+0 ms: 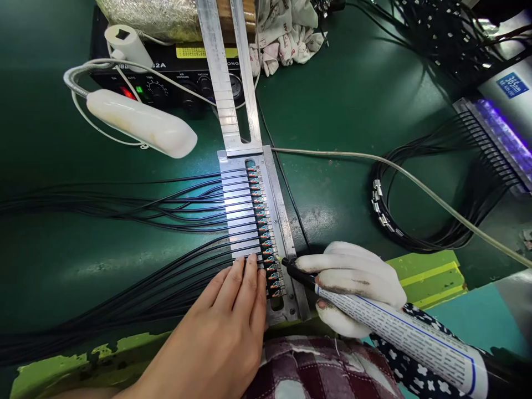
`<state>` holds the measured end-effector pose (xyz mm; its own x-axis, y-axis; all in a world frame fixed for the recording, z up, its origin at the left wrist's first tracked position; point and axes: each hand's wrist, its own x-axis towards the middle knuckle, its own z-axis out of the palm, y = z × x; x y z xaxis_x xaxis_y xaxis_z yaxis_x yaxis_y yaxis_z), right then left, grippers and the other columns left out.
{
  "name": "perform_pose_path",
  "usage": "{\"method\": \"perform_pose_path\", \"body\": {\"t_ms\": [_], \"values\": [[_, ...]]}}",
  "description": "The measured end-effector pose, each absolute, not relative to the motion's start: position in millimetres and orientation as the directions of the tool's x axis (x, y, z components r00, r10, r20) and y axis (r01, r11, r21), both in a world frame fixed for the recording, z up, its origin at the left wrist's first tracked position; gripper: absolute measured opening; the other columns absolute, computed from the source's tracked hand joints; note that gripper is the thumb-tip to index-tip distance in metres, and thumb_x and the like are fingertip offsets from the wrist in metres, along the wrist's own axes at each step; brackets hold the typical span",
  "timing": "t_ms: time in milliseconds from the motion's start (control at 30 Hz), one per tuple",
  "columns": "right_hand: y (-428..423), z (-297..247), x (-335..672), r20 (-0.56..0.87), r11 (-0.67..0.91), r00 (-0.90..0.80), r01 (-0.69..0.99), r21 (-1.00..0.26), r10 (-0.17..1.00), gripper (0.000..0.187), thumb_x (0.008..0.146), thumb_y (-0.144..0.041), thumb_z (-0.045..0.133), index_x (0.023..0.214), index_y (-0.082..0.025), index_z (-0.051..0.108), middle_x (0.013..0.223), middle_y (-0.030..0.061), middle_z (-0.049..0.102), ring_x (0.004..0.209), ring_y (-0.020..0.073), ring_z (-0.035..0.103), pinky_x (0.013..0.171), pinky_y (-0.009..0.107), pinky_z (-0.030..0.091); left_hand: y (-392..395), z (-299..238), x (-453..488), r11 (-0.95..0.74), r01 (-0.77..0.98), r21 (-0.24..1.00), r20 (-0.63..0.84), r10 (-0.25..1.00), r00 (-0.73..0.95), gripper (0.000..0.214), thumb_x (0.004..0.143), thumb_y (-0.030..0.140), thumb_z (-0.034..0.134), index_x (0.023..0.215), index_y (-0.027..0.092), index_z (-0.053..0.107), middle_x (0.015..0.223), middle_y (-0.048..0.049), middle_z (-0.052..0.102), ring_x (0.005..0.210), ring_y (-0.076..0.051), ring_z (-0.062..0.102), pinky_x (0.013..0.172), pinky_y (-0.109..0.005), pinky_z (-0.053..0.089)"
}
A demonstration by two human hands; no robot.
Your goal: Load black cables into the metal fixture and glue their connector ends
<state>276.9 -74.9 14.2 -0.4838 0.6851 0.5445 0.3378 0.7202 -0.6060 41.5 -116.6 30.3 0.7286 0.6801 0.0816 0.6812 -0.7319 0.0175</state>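
Note:
My bare left hand (pixel 233 316) lies with fingers stretched out over the lower black cables (pixel 166 271), its fingertips on the metal fixture (pixel 236 205). Along this fixture runs a row of small connector ends (pixel 262 221) with coloured wires showing, one at the end of each cable. My right hand (pixel 357 282), in a stained white glove with bare fingertips, is closed around a white-labelled glue dispensing tube (pixel 390 327) with a black front end. The tube's tip points left at the connector row, near its lower part; whether it touches a connector I cannot tell.
A white lamp (pixel 141 122) lights the fixture from the left. Behind it stands a black dispenser box (pixel 166 83). A slotted metal bar (pixel 226 83) extends from the fixture's far end. Coiled cables (pixel 386 216) lie right, near a purple-glowing unit (pixel 505 138). A pale hose (pixel 374 158) crosses the table.

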Motion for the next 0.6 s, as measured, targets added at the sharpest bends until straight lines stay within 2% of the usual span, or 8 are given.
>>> {"method": "perform_pose_path", "body": {"t_ms": [300,600], "values": [[-69.7,19.2,279.8,0.498,0.725,-0.545,0.36,-0.588,0.675,0.003,0.083,-0.017,0.059,0.085,-0.019,0.059,0.092,0.0123,0.079,0.07,0.0178,0.075,0.056,0.031,0.054,-114.8,33.5,41.8,-0.733,0.68,0.007,0.066,0.679,0.731,0.046,0.09,0.028,0.046,0.124,0.005,0.068,0.133,-0.0187,0.066,0.123,-0.035,0.06,0.106,-0.046,0.037],[-70.3,14.7,276.7,0.507,0.704,-0.499,0.384,-0.598,0.703,0.003,0.083,-0.019,0.059,0.086,-0.02,0.059,0.092,0.0111,0.08,0.072,0.0182,0.076,0.057,0.032,0.055,-115.1,33.1,41.3,-0.736,0.676,0.022,0.049,0.677,0.735,0.048,0.088,0.028,0.05,0.126,0.004,0.067,0.134,-0.0198,0.065,0.123,-0.036,0.059,0.106,-0.046,0.036]]}}
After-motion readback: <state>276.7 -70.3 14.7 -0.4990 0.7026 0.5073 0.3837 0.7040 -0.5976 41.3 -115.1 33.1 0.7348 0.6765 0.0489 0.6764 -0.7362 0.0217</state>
